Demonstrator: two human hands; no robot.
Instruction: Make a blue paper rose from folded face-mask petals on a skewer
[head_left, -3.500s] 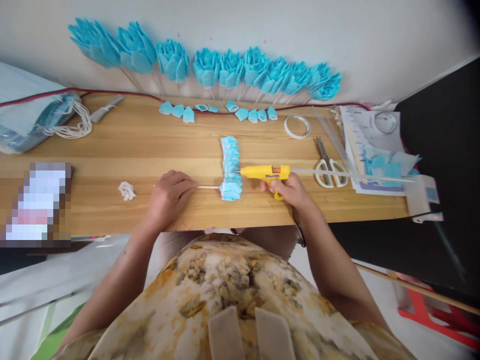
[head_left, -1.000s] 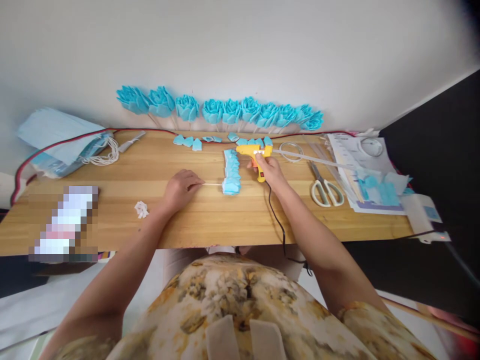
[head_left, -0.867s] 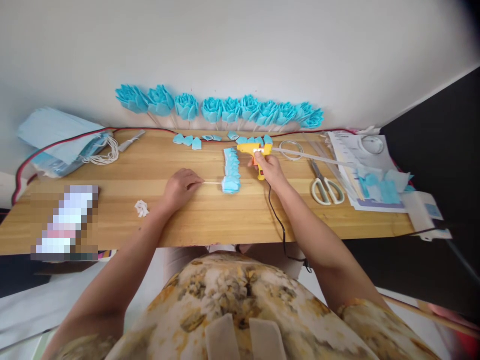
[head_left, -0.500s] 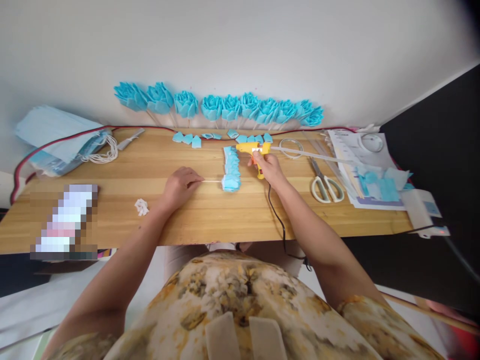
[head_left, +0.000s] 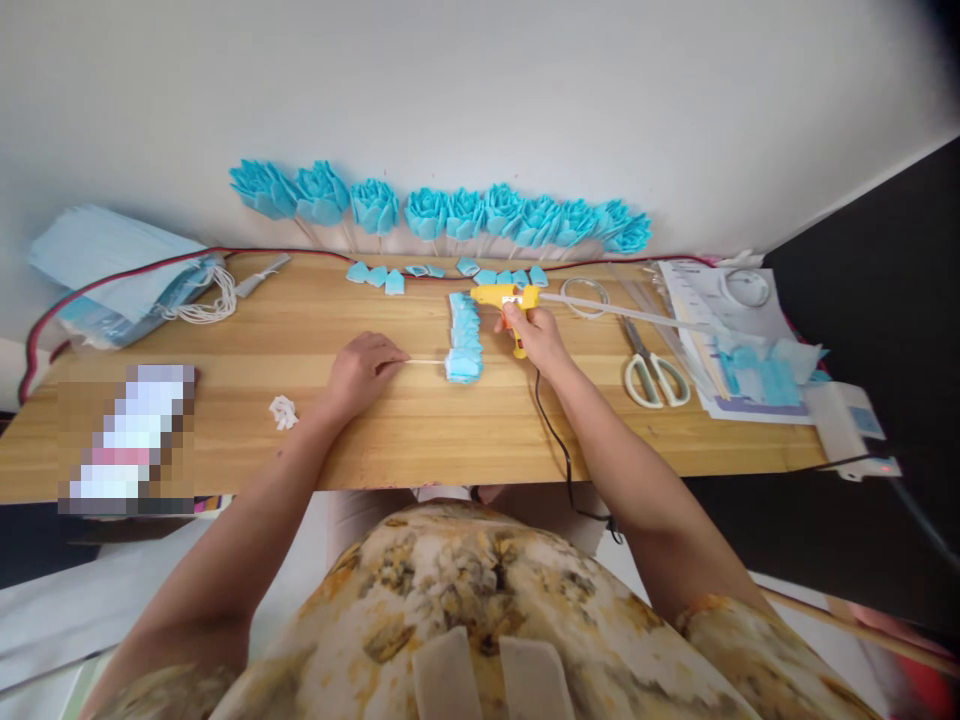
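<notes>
My left hand (head_left: 360, 368) is closed on a thin wooden stick (head_left: 426, 362) that lies on the wooden table (head_left: 420, 430). The stick's far end meets a strip of overlapping light-blue petals (head_left: 463, 335) that runs away from me. My right hand (head_left: 536, 336) grips the handle of a yellow glue gun (head_left: 504, 297). The gun's nozzle points left at the top end of the petal strip. A clear glue stick (head_left: 622, 312) juts out of the gun's back to the right, and its black cord (head_left: 559, 440) drops over the table's front edge.
Finished blue flowers (head_left: 450, 210) lean on the wall. Loose blue petals (head_left: 450, 272) lie behind the strip. Scissors (head_left: 651, 366), a tape ring (head_left: 583, 296) and papers with blue scraps (head_left: 739, 345) are at the right; a blue fabric stack (head_left: 120, 280) and white scrap (head_left: 283, 412) at the left.
Since 3.5 s ago, my right hand has carried the glue gun from the strip's near end to its far end. My left hand has stayed on the stick. Over the last second almost nothing has moved.
</notes>
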